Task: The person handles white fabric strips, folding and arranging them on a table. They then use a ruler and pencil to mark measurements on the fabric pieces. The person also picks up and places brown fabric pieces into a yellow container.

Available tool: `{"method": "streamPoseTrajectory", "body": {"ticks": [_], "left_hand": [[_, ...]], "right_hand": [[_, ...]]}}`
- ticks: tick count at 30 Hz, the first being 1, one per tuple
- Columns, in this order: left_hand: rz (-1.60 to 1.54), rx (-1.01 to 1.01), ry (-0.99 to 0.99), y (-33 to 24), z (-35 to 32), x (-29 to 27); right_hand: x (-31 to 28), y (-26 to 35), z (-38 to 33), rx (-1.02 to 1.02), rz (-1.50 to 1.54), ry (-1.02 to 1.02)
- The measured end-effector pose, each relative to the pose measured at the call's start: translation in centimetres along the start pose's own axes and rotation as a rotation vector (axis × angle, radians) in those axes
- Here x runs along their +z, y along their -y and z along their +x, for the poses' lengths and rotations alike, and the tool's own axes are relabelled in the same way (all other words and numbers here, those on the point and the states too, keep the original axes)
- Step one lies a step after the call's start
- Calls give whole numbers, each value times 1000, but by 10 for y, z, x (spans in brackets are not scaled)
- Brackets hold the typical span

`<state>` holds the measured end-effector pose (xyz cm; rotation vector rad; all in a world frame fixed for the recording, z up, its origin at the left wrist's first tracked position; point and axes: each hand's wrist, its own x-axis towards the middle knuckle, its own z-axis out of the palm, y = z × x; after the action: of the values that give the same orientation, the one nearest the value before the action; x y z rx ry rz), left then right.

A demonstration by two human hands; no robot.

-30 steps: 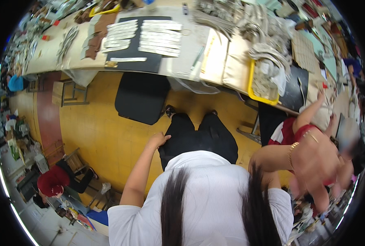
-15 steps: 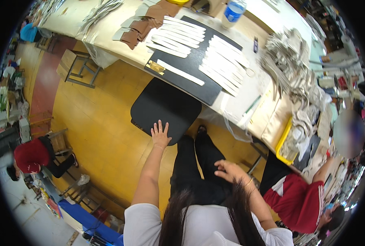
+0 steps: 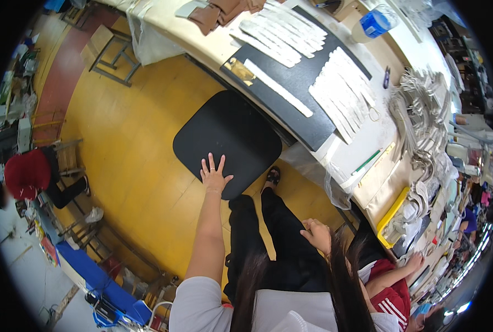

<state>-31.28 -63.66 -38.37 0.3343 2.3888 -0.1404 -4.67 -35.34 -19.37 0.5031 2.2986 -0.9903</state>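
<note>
left hand (image 3: 213,176): spread flat on black stool (image 3: 227,143) | right hand (image 3: 316,234): loose, empty, by thigh | risk: stool may slide on the smooth floor (image 3: 130,149) if leaned on

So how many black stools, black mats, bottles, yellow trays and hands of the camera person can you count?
Black stool: 1
Black mat: 1
Bottle: 1
Yellow tray: 1
Own hands: 2, the left hand and the right hand
Total: 6

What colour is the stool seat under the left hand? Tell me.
Black stool seat, clearest in the head view.
</note>
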Motion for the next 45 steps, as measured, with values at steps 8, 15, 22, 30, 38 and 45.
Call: {"method": "streamPoseTrajectory", "body": {"ticks": [8, 15, 22, 30, 38, 45], "left_hand": [[-366, 228, -82, 65, -78, 18], [-311, 16, 880, 164, -164, -17], [-395, 419, 811, 184, -124, -70], [-558, 122, 671, 196, -134, -55], [-178, 116, 765, 66, -156, -218], [507, 379, 247, -130, -136, -328]], "right_hand": [[46, -13, -13, 415, -167, 247], [134, 17, 13, 396, 195, 239], [89, 42, 23, 251, 466, 66], [28, 38, 88, 238, 424, 162], [-7, -4, 103, 174, 447, 265], [-9, -28, 134, 117, 488, 241]]}}
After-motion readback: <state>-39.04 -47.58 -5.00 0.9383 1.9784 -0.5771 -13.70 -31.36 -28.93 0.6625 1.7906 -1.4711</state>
